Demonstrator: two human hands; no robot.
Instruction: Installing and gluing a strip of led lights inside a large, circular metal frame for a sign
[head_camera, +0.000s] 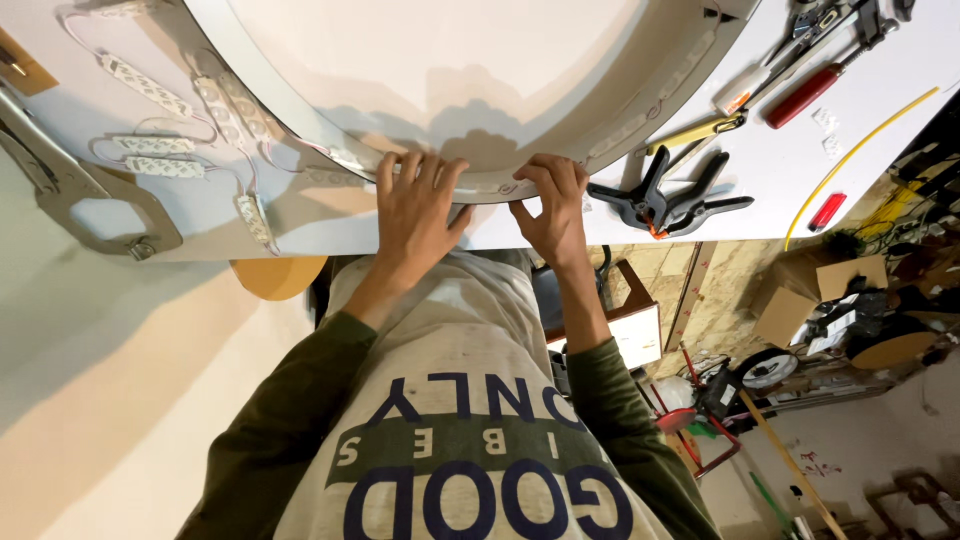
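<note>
Nearest the camera are the person's own torso and olive sleeves, reaching toward the white table (560, 228). Both hands meet at the near rim of a large round white sign shell (450, 60) that lies on that table. The left hand (415, 215) lies flat with fingers spread over the rim. The right hand (553, 205), just beside it, has its fingers curled over the rim's edge, thumb against the outer wall; whether it pinches anything small cannot be told.

Left of the shell, a string of small white LED modules (200, 125) trails over the table, joined by thin wires, and a metal locking clamp (75, 190) lies farther left at the table's edge. Right of the shell sit two black spring clamps (670, 200) near the right hand, then a yellow-handled tool (695, 132), a red-handled tool (803, 95) and a thin yellow rod (860, 150) farther out.

Beyond the table on the right the room shows a workshop floor with cardboard boxes (810, 295), a tape roll (765, 368) and a red-framed stand (700, 430). On the left, a plain pale surface.
</note>
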